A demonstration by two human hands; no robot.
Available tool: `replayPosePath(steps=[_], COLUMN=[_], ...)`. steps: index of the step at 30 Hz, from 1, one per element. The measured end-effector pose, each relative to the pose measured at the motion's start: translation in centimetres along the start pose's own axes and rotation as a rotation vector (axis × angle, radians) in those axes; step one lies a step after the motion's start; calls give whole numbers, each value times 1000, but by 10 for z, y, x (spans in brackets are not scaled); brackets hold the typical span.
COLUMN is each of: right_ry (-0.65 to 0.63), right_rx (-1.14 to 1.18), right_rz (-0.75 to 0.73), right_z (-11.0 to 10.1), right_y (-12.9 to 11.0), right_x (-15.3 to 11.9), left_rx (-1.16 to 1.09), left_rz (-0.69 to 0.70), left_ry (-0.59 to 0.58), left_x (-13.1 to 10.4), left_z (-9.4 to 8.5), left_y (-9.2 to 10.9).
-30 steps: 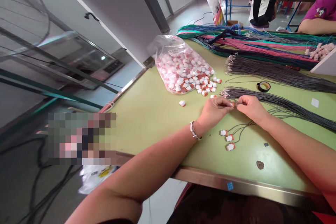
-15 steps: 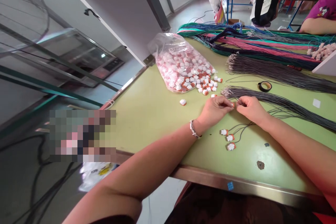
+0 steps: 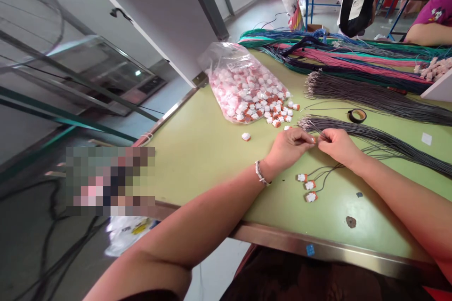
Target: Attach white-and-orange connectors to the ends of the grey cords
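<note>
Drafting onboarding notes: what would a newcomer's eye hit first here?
Probably the clear bag spilling white-and-orange connectors on the green table, beyond the left hand. Next, the pink, green and dark wires along the far side. Then the fingertips: left on a connector, right hand pinching thin dark wire.

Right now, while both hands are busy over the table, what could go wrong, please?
The small connector pinched by the left hand could slip, as little of it shows beyond the fingers. The right hand, holding a thin wire, is close to the near dark wire bundle and might snag other strands. The three wired connectors could be tugged if the right arm shifts over their leads.
</note>
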State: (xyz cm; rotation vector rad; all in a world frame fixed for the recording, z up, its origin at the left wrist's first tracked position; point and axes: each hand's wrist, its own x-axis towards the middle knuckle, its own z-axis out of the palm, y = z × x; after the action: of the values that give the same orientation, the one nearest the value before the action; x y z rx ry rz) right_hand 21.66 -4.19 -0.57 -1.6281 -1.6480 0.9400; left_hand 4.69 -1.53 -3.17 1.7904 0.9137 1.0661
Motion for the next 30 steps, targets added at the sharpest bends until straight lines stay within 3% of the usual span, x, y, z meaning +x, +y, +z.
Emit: replayPosePath(steps=[8,19,22,24,27,30], right_ry=[-22,-70,-18,40,41,129], right_rx=[-13,-25,-72,-64,56,39], right_rz=[-7,-52,-109,-135,-55,-101], right_z=[0,-7,-13,-13,-6,2], right_y=[1,3,-2,-9,-20,-23], right_x=[2,3,4,4,2,1], left_rx=[78,-13,119,195,212,218], left_rz=[84,-115,-3,114,266,247], left_ry=[-12,-76,-188,-347,-555,-550], left_x=[0,-5,-17,-26,-34,-28], left_z=[3,0,-1,2,4,-10], left_y=[0,3,14,24,35,35])
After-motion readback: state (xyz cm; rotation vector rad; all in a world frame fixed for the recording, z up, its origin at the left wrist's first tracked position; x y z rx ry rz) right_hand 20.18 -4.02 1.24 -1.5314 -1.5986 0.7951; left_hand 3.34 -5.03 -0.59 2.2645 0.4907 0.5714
